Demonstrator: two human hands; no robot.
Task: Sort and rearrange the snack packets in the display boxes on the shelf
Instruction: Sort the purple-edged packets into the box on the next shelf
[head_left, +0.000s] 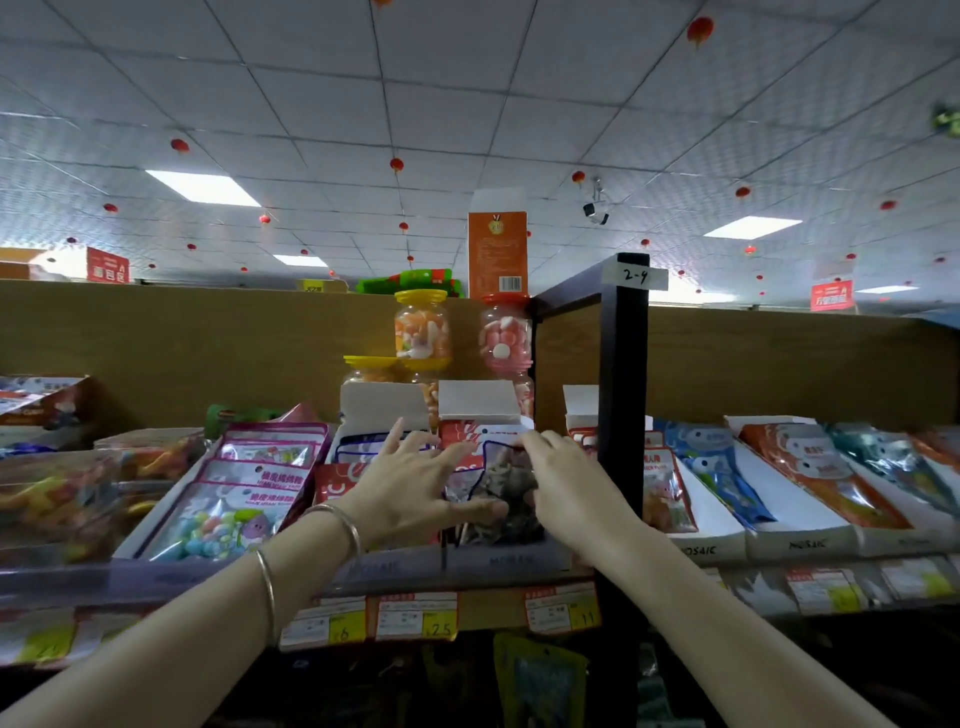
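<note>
A clear snack packet with dark contents and a blue outline (506, 483) lies on top of the packets in a white display box (519, 558) at the shelf's middle. My left hand (421, 483) has its fingers spread, its thumb under the packet's lower left edge. My right hand (563, 483) holds the packet's right side, fingertips at its top edge. A neighbouring box (384, 405) to the left holds blue-rimmed packets, partly hidden by my left hand. Red packets (470, 431) lie beneath the dark one.
A black upright post (622, 415) labelled 2-4 stands just right of my right hand. Candy jars (422, 332) stand behind the boxes. A box of pink-rimmed sweets (249, 488) sits to the left; orange and blue packets (717, 467) fill boxes on the right. Price tags (415, 616) line the shelf edge.
</note>
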